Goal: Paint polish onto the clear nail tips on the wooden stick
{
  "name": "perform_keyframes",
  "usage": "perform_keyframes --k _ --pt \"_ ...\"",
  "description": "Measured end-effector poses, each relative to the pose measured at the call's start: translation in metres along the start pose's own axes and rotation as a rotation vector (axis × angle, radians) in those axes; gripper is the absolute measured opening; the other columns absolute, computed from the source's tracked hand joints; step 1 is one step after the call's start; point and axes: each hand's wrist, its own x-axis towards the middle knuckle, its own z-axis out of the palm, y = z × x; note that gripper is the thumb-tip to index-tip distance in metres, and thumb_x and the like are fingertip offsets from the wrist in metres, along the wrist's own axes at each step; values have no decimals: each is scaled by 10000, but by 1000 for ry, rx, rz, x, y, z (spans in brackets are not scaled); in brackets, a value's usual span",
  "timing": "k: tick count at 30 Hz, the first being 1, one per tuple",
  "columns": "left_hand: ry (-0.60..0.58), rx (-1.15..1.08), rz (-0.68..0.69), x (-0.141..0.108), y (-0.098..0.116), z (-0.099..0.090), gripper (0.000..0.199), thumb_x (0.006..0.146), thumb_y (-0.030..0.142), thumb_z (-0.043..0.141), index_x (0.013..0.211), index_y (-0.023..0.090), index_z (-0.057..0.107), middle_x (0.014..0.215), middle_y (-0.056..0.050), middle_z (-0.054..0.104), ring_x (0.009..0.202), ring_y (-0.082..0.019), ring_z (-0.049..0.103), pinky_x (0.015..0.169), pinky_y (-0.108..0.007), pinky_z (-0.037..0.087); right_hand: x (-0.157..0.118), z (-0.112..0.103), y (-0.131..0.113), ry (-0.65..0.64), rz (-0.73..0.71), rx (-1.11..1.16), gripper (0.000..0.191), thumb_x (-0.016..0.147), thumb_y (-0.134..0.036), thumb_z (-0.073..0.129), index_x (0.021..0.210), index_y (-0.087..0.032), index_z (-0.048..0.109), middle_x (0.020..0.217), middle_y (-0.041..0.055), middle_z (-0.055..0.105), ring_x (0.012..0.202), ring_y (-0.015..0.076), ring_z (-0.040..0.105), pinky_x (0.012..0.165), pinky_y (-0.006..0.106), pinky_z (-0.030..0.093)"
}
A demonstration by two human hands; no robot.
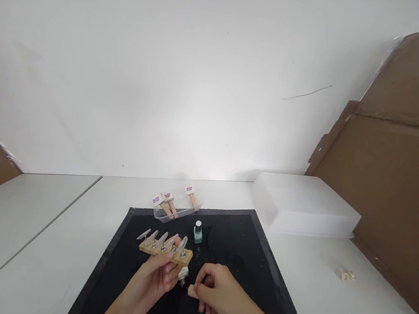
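- White tabletop (47,219) meets a white wall (187,84) at the far side; brown cardboard panels (398,163) stand at left and right.
- Black rectangular mat (254,263) with a dark grey border lies in the middle, under both hands.
- Left hand (155,279): thumb and fingers closed on a pale wooden strip (147,246), held in front of the body; five clear, pointed plastic tips (163,239) slant up from its metal mounts.
- Right hand (222,292): fingertips pinched around a short pale-pink cylinder (191,291), below and right of the strip.
- Small whitish object (183,273) with a dark end shows just under the strip; left fingers partly hide it.
- Teal bottle (197,234) upright on the mat, beyond both hands.
- Clear plastic tray (182,215) overlaps the mat's far edge; pink sticks (193,200) with white labelled ends lie in it.
- Translucent white box (313,206) sits near the mat's far right corner; small beige pieces (346,275) lie nearer.
- Mat surface stretches from right hand to right border.
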Motion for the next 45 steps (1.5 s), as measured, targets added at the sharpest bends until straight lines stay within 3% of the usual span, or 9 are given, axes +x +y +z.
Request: perform_keyframes --k 7,13,18,23,27,31,41,45 --pt "21 11 12 -4 2 1 469 627 199 727 1043 188 511 473 87 410 402 -37 379 397 -147 246 -7 -16 -21 -21 19 93 56 682 -194 543 655 -154 516 389 -73 545 259 40 410 261 120 324" --pt "16 6 43 -5 9 0 383 617 196 730 950 185 540 467 89 386 400 -34 374 390 -142 247 -14 -30 -39 56 -42 167 105 714 -217 501 651 -150 552 424 -65 513 305 42 395 290 133 287" --pt "-14 68 25 -8 8 1 351 634 260 725 923 176 544 484 82 389 409 -36 373 388 -145 266 -18 -39 -42 155 -239 385 129 743 -273 593 714 -147 583 485 -65 448 390 53 362 357 159 296" --pt "-125 230 16 -9 -2 3 287 637 254 716 831 199 512 480 84 391 394 -40 348 362 -148 295 -22 -41 -37 197 -417 598 212 731 -369 670 756 -167 611 584 -29 440 482 90 375 403 198 314" --pt "-200 414 -48 -7 -9 4 277 644 285 706 779 211 475 456 85 432 365 -48 362 350 -163 360 -25 -36 -37 190 -521 538 266 702 -408 693 642 -163 608 706 4 453 500 90 370 417 221 306" --pt "-235 527 -90 -5 -14 5 291 638 319 713 758 205 473 454 74 471 367 -57 408 357 -172 401 -27 -33 -35 76 -538 417 237 721 -403 678 735 -180 600 641 -25 444 466 83 360 444 229 289" --pt "-310 567 -96 2 -26 2 297 638 346 706 777 197 490 506 52 508 379 -65 439 366 -183 413 -27 -30 -35 -34 -542 312 247 730 -381 674 715 -169 548 620 -38 448 499 80 356 490 214 297" --pt "-303 593 -103 2 -28 -1 307 640 360 704 788 197 490 498 58 496 376 -65 437 372 -187 417 -26 -31 -35 -9 -538 288 222 732 -351 675 706 -168 553 632 -30 470 522 90 387 505 214 314"
